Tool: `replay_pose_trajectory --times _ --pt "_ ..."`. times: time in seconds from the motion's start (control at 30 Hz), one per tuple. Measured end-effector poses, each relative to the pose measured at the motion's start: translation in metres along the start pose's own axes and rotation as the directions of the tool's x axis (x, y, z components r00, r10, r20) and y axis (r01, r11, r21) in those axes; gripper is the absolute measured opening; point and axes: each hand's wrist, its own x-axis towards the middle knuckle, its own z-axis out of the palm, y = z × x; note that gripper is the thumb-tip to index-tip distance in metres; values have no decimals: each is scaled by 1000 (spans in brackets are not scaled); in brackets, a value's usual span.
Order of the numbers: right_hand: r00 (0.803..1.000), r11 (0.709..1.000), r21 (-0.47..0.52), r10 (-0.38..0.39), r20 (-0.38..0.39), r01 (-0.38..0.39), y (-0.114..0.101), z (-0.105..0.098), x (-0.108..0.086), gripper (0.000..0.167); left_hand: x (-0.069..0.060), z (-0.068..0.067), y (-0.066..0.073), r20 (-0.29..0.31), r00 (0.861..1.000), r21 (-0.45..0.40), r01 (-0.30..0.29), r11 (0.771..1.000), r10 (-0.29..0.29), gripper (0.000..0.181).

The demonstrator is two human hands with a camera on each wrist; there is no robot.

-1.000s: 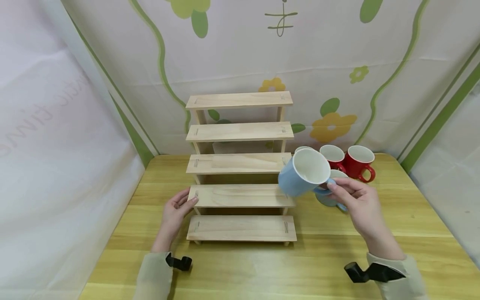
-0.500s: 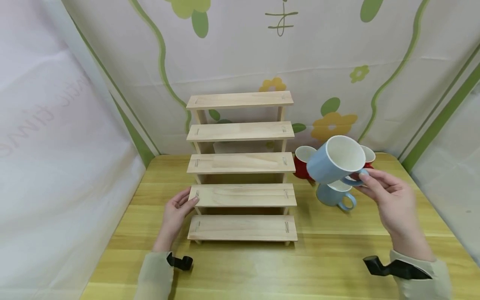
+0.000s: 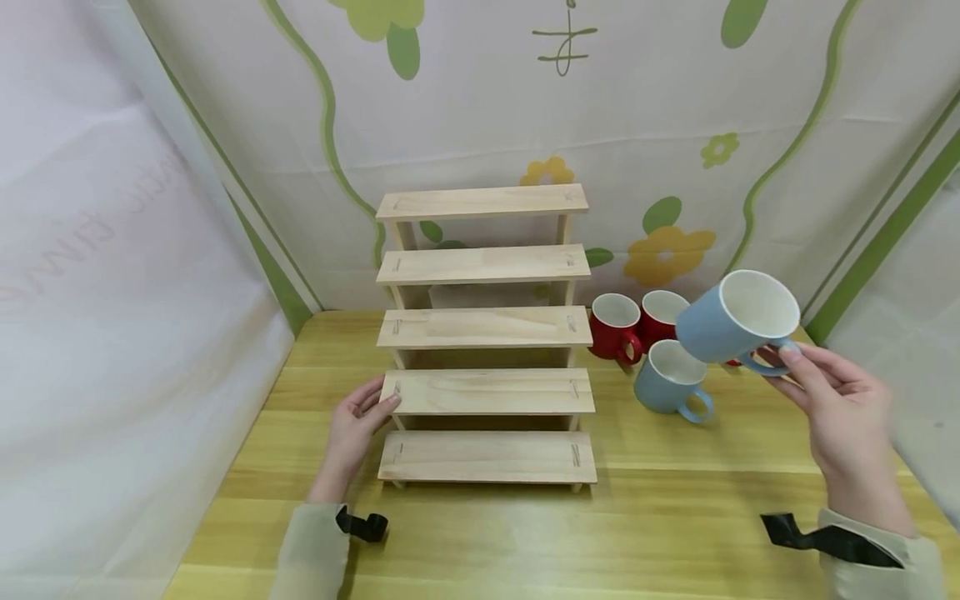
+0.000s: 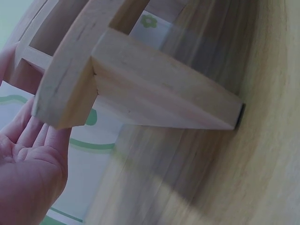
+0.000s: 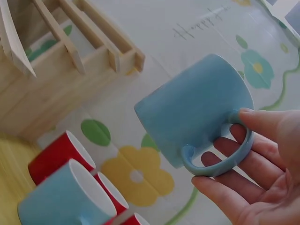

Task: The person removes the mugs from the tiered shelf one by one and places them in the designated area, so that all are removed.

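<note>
My right hand (image 3: 847,408) holds a light blue mug (image 3: 723,325) by its handle, tilted, in the air at the right. In the right wrist view the thumb and fingers are about the blue handle (image 5: 225,161). At the left edge of a stepped wooden shelf (image 3: 487,392), my left hand (image 3: 356,425) grips the second board from the bottom, its thumb on top. The left wrist view has the fingers partly behind the wooden side frame (image 4: 70,84). A second light blue mug (image 3: 663,387) stands upright on the table, right of the shelf.
Behind the standing blue mug are red mugs, one (image 3: 611,329) close to the shelf and another (image 3: 660,321) beside it. A third red one is mostly hidden by the held mug. A printed white cloth (image 3: 465,100) hangs behind the wooden table (image 3: 480,542).
My right hand has carried the blue mug to the right, away from the shelf, uncovering the standing blue mug and the red mug near the shelf. The left hand stays where it was.
</note>
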Motion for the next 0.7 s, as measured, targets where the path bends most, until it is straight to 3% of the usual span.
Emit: replay_pose_trajectory --times 0.33,0.7 --pt "983 989 -107 83 -161 -101 2 -31 4 24 -1 0 -3 -8 1000 -27 -12 1000 12 53" --pt "964 979 -103 149 -220 -175 24 -58 1 10 -1 -1 2 -9 1000 -10 -17 1000 17 52"
